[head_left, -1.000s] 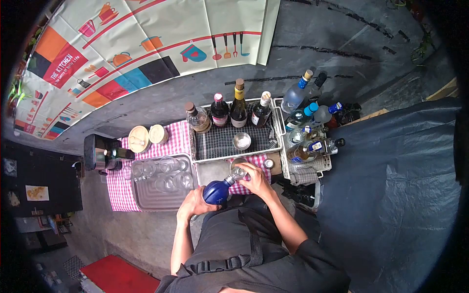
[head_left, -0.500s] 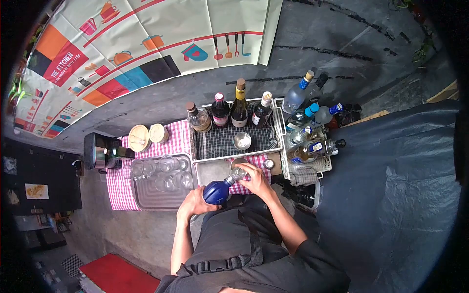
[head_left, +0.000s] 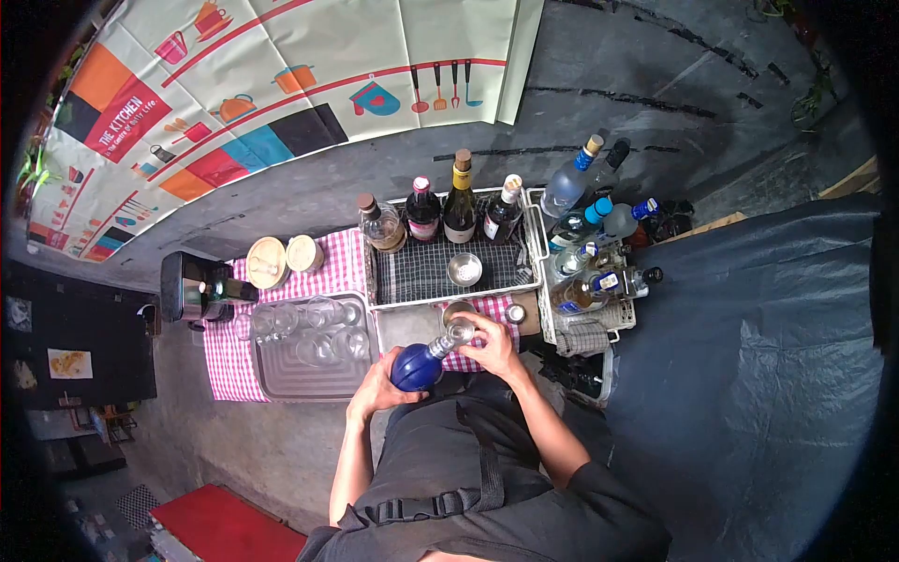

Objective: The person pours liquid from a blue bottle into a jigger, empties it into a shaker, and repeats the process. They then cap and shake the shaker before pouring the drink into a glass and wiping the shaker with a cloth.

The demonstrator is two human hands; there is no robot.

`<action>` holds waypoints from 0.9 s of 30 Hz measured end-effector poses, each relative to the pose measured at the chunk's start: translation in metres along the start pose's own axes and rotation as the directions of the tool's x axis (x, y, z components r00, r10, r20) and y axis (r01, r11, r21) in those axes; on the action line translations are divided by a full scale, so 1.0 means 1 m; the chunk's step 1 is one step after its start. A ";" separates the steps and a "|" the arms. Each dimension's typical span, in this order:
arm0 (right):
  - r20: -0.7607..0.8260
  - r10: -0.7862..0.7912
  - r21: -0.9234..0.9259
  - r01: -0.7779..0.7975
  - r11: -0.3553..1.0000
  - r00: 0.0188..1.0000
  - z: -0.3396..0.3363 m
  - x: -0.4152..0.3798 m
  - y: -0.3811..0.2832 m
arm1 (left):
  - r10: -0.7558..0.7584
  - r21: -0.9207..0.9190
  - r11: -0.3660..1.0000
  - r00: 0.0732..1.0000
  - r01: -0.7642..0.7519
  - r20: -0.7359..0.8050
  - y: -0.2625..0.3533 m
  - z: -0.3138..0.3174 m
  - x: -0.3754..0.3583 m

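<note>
My left hand (head_left: 376,386) is closed around the round body of a blue bottle (head_left: 416,369), which tilts with its silver neck pointing up and to the right. The fingers of my right hand (head_left: 493,350) pinch a small clear glass (head_left: 461,330) at the mouth of that bottle. Whether liquid is flowing between them is too small to tell. Just beyond the glass, a metal cup (head_left: 455,308) is partly hidden by it. A small silver-topped jar (head_left: 515,314) stands right of my right hand.
A wire basket (head_left: 412,302) holds several bottles and a metal bowl (head_left: 464,270). More bottles crowd a white crate (head_left: 599,335) at right. Several glasses lie on a grey tray (head_left: 300,382) at left, near two pale tubs (head_left: 304,253) and a black appliance (head_left: 183,288).
The blue bottle and my left hand have shifted very slightly to the right. The small glass has moved a little too; both grips stay the same.
</note>
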State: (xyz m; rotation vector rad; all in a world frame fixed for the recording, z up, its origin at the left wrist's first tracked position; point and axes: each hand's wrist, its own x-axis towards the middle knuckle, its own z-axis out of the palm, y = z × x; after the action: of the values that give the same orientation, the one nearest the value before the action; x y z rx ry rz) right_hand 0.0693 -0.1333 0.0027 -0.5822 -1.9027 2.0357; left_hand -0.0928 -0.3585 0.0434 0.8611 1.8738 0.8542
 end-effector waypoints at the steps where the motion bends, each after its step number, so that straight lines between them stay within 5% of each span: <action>1: -0.002 0.001 0.020 0.000 1.000 1.000 0.000 -0.001 -0.003 | 0.025 -0.077 0.997 1.000 -0.026 -0.013 -0.005 0.005 0.001; 3: -0.005 0.001 0.039 -0.001 0.999 1.000 -0.002 -0.003 -0.008 | 0.050 -0.154 0.987 0.998 -0.054 -0.028 -0.014 0.013 0.002; 7: -0.131 0.012 -0.272 -0.048 0.961 0.991 -0.016 -0.001 -0.017 | 0.088 -0.327 0.938 0.991 -0.118 -0.104 -0.018 0.020 -0.001; 9: -0.121 -0.120 -0.596 0.024 0.803 0.985 -0.022 0.000 -0.010 | 0.078 -0.368 0.923 0.991 -0.115 -0.113 -0.014 0.020 -0.006; 13: -0.091 -0.013 -0.684 -0.053 0.728 0.996 -0.021 0.006 -0.002 | 0.063 -0.338 0.935 0.989 -0.104 -0.132 -0.014 0.018 -0.012; 22: 0.040 -0.007 -0.814 0.037 0.579 0.999 -0.013 0.016 -0.006 | 0.055 -0.235 0.968 0.985 -0.093 -0.165 -0.021 0.021 -0.016; 26: 0.040 -0.047 -0.820 0.060 0.570 0.998 -0.013 0.014 -0.010 | 0.045 -0.248 0.965 0.986 -0.084 -0.162 -0.020 0.022 -0.016; 27: 0.031 -0.092 -0.750 0.084 0.656 0.995 -0.014 0.012 -0.010 | 0.047 -0.247 0.965 0.986 -0.086 -0.161 -0.017 0.021 -0.015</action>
State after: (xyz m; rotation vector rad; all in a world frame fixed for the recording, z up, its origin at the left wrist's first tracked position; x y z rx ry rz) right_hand 0.0650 -0.1142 0.0109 -0.6435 -2.6851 1.0821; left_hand -0.0718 -0.3756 0.0279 0.7194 1.8239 1.2031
